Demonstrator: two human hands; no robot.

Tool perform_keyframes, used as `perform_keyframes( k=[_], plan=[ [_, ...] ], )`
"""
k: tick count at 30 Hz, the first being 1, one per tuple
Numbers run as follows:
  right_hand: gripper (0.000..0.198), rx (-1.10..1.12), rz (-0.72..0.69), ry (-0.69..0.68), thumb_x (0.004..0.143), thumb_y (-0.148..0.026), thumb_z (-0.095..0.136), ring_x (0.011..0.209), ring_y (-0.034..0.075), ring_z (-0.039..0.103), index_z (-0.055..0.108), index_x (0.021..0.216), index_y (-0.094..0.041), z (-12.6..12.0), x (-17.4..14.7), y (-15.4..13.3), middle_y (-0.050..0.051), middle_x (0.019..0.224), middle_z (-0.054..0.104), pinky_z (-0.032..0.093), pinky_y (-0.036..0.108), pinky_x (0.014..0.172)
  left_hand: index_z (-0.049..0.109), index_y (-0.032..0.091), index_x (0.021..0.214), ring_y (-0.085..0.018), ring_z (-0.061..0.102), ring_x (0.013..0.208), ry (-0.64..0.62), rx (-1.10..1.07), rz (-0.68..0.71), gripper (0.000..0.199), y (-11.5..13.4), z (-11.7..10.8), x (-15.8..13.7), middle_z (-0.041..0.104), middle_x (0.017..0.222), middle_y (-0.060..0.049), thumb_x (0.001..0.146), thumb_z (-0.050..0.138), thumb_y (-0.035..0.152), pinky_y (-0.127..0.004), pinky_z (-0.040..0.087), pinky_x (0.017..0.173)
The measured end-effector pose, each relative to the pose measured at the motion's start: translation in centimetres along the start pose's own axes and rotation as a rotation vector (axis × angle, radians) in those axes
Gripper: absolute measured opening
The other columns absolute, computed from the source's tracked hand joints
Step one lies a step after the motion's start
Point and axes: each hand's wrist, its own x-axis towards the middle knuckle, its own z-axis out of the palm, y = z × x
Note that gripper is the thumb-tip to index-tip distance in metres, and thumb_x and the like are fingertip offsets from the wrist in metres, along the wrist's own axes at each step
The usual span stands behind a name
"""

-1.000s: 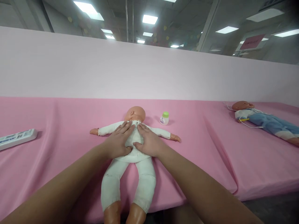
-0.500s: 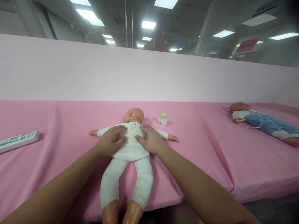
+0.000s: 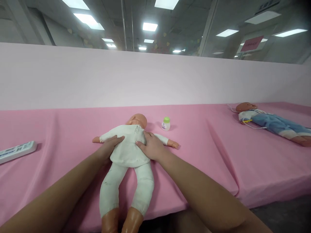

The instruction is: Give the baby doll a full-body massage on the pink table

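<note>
A baby doll (image 3: 130,147) in a white long-sleeved top and white leggings lies on a pink-covered table, its head toward the wall and its arms out. My left hand (image 3: 109,147) grips the left side of its torso, thumb on the front; the other fingers are partly hidden at the edge. On the right side of the chest rests my right hand (image 3: 153,147), open, with thumb and fingers apart. The doll's brown feet reach past the table's near edge. A small clear bottle with a green cap (image 3: 166,124) stands beyond its right-hand arm.
Another doll (image 3: 267,122) in blue and white clothes, with thin white tubing, lies at the far right. A white device with printed markings (image 3: 18,151) sits at the left. Behind the pink cover (image 3: 194,129) rises a white wall (image 3: 145,81) topped by glass.
My left hand has slid outward from the doll's chest to its side. My right hand stays on the chest. The view has shifted slightly.
</note>
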Motion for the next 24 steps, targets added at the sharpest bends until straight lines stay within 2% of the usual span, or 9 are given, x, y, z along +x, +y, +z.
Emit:
perform_keyframes(
  k=[4,7,11,15,18,21,23,24],
  plan=[
    [0.084,0.041,-0.035,-0.007,0.095,-0.068,0.056,0.145,0.036,0.047,0.036,0.162,-0.021,0.1,0.0,-0.2,0.016,0.159,0.047,0.038,0.052,0.117,0.062,0.007,0.128,-0.034,0.073,0.106,-0.077,-0.243,-0.111,0.061,2.1,0.8,-0.1,0.078,0.108,-0.012,0.104,0.037,0.056,-0.043,0.06,0.086],
    [0.09,0.091,-0.065,-0.031,0.094,-0.072,0.055,0.145,0.036,0.046,0.033,0.163,-0.02,-0.1,-0.2,-0.5,0.017,0.16,0.046,0.038,0.052,0.117,0.058,0.006,0.134,-0.037,0.072,0.109,-0.081,-0.239,-0.114,0.059,3.1,0.7,-0.3,0.077,0.112,-0.013,0.102,0.042,0.053,-0.048,0.06,0.087],
    [0.085,0.259,-0.14,-0.06,0.097,-0.073,0.047,0.145,0.033,0.048,0.027,0.165,-0.026,-0.8,-0.5,-0.8,0.011,0.161,0.048,0.038,0.048,0.119,0.054,0.013,0.142,-0.038,0.073,0.109,-0.069,-0.208,-0.134,0.07,4.1,0.7,-0.6,0.076,0.118,-0.017,0.09,0.056,0.061,-0.049,0.062,0.087],
    [0.089,0.468,-0.105,-0.092,0.096,-0.079,0.041,0.149,0.029,0.044,0.02,0.167,-0.028,-1.3,-0.7,-1.0,0.008,0.165,0.042,0.04,0.044,0.118,0.045,0.02,0.151,-0.04,0.07,0.117,-0.064,-0.214,-0.099,0.078,6.5,1.2,-1.4,0.072,0.13,-0.016,0.086,0.062,0.058,-0.05,0.062,0.09],
    [0.086,0.614,-0.144,-0.15,0.099,-0.079,0.015,0.144,0.024,0.052,0.012,0.168,-0.028,-1.4,-0.7,-1.4,0.008,0.164,0.045,0.05,0.039,0.108,0.047,0.024,0.152,-0.042,0.067,0.123,-0.079,-0.246,-0.05,0.078,9.2,2.2,-2.3,0.071,0.135,-0.013,0.082,0.069,0.051,-0.054,0.06,0.092],
    [0.095,0.702,-0.205,-0.181,0.094,-0.067,-0.022,0.127,0.025,0.066,0.022,0.166,-0.023,-1.9,-0.9,-2.1,0.011,0.147,0.063,0.056,0.039,0.095,0.055,0.028,0.149,-0.042,0.062,0.128,-0.084,-0.132,-0.002,0.071,12.0,4.0,-3.2,0.069,0.138,-0.011,0.082,0.073,0.046,-0.055,0.058,0.097],
    [0.099,0.663,-0.241,-0.136,0.096,-0.066,-0.02,0.121,0.029,0.068,0.037,0.161,-0.019,-2.4,-1.3,-2.6,0.014,0.134,0.07,0.057,0.041,0.092,0.058,0.029,0.147,-0.043,0.055,0.136,-0.07,0.004,0.071,0.064,13.6,5.5,-3.9,0.062,0.148,-0.008,0.086,0.071,0.043,-0.056,0.054,0.104],
    [0.092,0.605,-0.255,-0.089,0.1,-0.068,-0.008,0.121,0.03,0.067,0.045,0.157,-0.019,-2.6,-1.5,-2.8,0.015,0.131,0.071,0.057,0.042,0.093,0.059,0.029,0.147,-0.045,0.049,0.141,-0.066,0.052,0.118,0.063,14.2,6.3,-4.2,0.058,0.152,-0.008,0.087,0.071,0.042,-0.059,0.051,0.108]
  ],
)
